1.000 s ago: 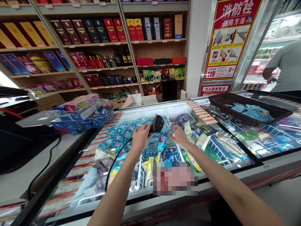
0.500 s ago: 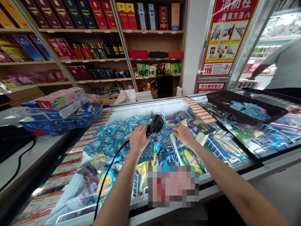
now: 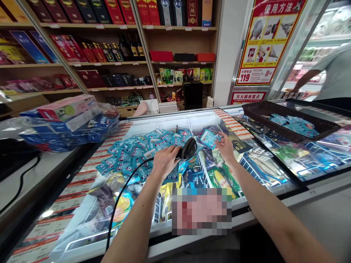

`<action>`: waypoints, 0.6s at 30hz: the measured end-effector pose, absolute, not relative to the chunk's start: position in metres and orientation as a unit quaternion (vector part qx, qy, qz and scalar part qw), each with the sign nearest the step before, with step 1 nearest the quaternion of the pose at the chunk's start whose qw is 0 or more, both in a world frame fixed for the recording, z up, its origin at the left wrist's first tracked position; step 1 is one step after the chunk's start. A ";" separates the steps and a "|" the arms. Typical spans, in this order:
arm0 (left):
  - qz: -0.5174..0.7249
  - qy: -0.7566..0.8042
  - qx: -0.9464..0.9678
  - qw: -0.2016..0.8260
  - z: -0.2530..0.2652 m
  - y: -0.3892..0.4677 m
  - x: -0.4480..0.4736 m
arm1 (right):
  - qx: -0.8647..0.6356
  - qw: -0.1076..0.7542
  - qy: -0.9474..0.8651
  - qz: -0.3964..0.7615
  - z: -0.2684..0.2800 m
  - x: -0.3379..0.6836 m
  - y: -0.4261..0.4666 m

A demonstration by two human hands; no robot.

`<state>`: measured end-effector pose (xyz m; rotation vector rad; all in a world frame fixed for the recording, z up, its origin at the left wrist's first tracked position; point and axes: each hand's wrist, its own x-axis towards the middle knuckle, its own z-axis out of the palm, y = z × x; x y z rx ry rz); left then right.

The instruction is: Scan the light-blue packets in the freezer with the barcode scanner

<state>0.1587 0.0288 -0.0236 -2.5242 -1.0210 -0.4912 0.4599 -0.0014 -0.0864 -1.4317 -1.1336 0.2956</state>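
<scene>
My left hand (image 3: 166, 162) is wrapped round the handle of a black barcode scanner (image 3: 189, 149), whose head points to the right. Its black cable (image 3: 123, 184) runs down toward the front edge. In my right hand (image 3: 226, 148) a small teal packet (image 3: 210, 138) is pinched by its right end, with a white label patch facing up. The packet is just right of the scanner head. Left of and behind the scanner, a heap of matching teal packets (image 3: 131, 155) lies on the glass top of a chest freezer (image 3: 175, 122).
A dark brown tray (image 3: 309, 137) with several teal packets stands at right. Plastic-wrapped boxes (image 3: 71, 120) sit at left. Wire baskets of frozen goods (image 3: 219, 179) show through the glass. Shelves (image 3: 109, 62) line the back. Another person (image 3: 333, 75) stands at far right.
My right hand has lifted a teal packet and moved it slightly right, its label now visible. The scanner has shifted a little right and down. The view has tipped slightly downward.
</scene>
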 end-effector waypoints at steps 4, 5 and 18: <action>-0.190 -0.344 -0.902 0.178 -0.022 0.031 0.169 | -0.588 0.634 -0.467 0.187 -0.093 0.463 0.008; -0.190 -0.334 -0.907 0.173 -0.021 0.032 0.172 | -0.577 0.638 -0.467 0.205 -0.094 0.464 0.009; -0.157 -0.332 -0.923 0.117 -0.022 0.029 0.186 | -0.588 0.638 -0.467 0.169 -0.100 0.473 0.017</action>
